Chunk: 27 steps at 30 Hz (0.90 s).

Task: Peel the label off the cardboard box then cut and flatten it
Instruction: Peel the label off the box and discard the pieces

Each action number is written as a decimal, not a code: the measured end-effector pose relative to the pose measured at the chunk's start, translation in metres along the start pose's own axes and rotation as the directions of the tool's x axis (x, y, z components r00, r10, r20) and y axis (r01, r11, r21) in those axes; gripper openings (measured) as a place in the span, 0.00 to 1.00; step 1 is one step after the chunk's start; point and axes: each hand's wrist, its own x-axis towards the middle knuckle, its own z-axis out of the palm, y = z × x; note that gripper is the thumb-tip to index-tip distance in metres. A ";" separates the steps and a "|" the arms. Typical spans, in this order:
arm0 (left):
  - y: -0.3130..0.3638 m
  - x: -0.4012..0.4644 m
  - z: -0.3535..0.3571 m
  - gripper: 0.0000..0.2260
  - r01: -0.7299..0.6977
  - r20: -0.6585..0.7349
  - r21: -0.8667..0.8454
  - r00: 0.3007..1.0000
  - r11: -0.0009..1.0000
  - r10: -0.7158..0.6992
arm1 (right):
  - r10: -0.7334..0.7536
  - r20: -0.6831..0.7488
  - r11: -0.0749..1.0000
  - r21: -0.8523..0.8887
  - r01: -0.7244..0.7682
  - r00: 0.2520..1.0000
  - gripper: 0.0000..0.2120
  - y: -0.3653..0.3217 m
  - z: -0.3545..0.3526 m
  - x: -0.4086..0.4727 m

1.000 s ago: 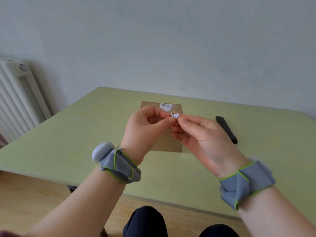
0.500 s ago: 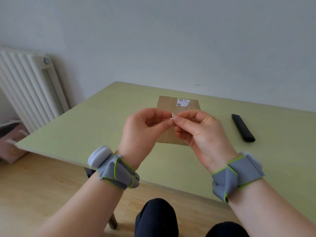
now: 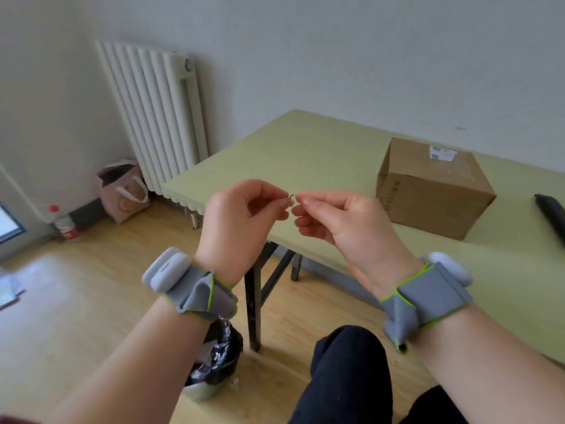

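Both hands meet in mid-air at centre frame, off the near-left corner of the table [image 3: 321, 142]. The left hand [image 3: 235, 221] and the right hand [image 3: 339, 221] each pinch a small pale scrap [image 3: 291, 199] between thumb and forefinger; the other fingers curl loosely beneath. The scrap appears to be a peeled piece of label. Judged from this grip, it is sticking to the fingers and is being rolled or pulled free for disposal.

The cardboard box [image 3: 431, 191] stands closed and upright on the table, to the right of the hands and farther away, well apart from them. A white label remnant [image 3: 442, 153] is stuck on its top face near the far edge, so peeling is judged incomplete; cutting and flattening are not yet begun. A dark, slender object [image 3: 552, 209], possibly the cutter, lies on the table at the right edge of frame, beyond the box.

A lined waste bin [image 3: 214, 359] stands on the floor below the left forearm, beside the table leg [image 3: 253, 301]; this is the probable drop point. A radiator [image 3: 156, 117], a pink bag [image 3: 125, 191] and a red-capped bottle [image 3: 62, 223] stand along the far-left wall. Nothing obstructs the path from hands to bin or box.
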 end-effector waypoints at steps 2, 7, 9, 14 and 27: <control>-0.014 -0.004 -0.018 0.05 0.030 -0.044 0.001 0.999 1.000 -0.030 | 0.015 0.031 1.000 -0.020 -0.015 0.999 0.06 0.003 0.014 -0.001; -0.055 -0.017 -0.062 0.08 0.142 -0.147 0.035 0.980 0.989 -0.136 | 0.075 0.154 0.994 -0.085 -0.062 0.985 0.06 0.021 0.058 -0.001; -0.073 -0.023 -0.073 0.09 0.183 -0.163 0.072 0.972 0.980 -0.170 | 0.108 0.201 0.990 -0.109 -0.087 0.974 0.06 0.030 0.074 0.000; -0.113 -0.026 -0.084 0.09 0.310 -0.212 0.115 0.936 0.944 -0.281 | 0.190 0.237 0.968 -0.206 -0.142 0.953 0.05 0.051 0.096 0.008; -0.154 -0.016 -0.085 0.10 0.412 -0.242 0.324 0.906 0.852 -0.346 | 0.244 0.245 0.939 -0.302 -0.165 0.938 0.05 0.072 0.101 0.018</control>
